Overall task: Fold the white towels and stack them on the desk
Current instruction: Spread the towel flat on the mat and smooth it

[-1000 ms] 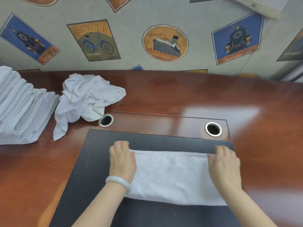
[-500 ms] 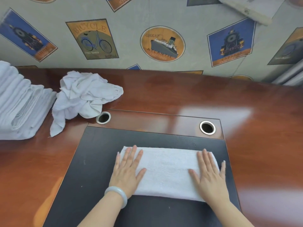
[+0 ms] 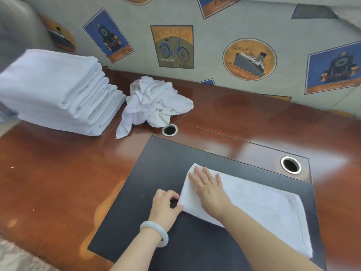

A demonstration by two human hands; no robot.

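A white towel [image 3: 259,204], folded into a long strip, lies on the black desk pad [image 3: 156,173]. My right hand [image 3: 210,189] lies flat on the strip's left end, fingers straight. My left hand [image 3: 166,206], with a pale bangle on the wrist, pinches the towel's near-left corner between thumb and curled fingers. A tall stack of folded white towels [image 3: 56,92] stands at the far left of the desk. Beside it lies a crumpled white towel [image 3: 154,102].
The red-brown wooden desk [image 3: 58,173] has two metal-ringed cable holes [image 3: 169,130] [image 3: 290,165] behind the pad. A papered wall [image 3: 214,45] with bicycle and ship prints rises right behind the desk. The desk's front-left edge [image 3: 23,251] is near.
Both hands were pressing flat on the two ends of the strip. Now the right hand has crossed to the left end and the left hand pinches the corner. The view has swung left.
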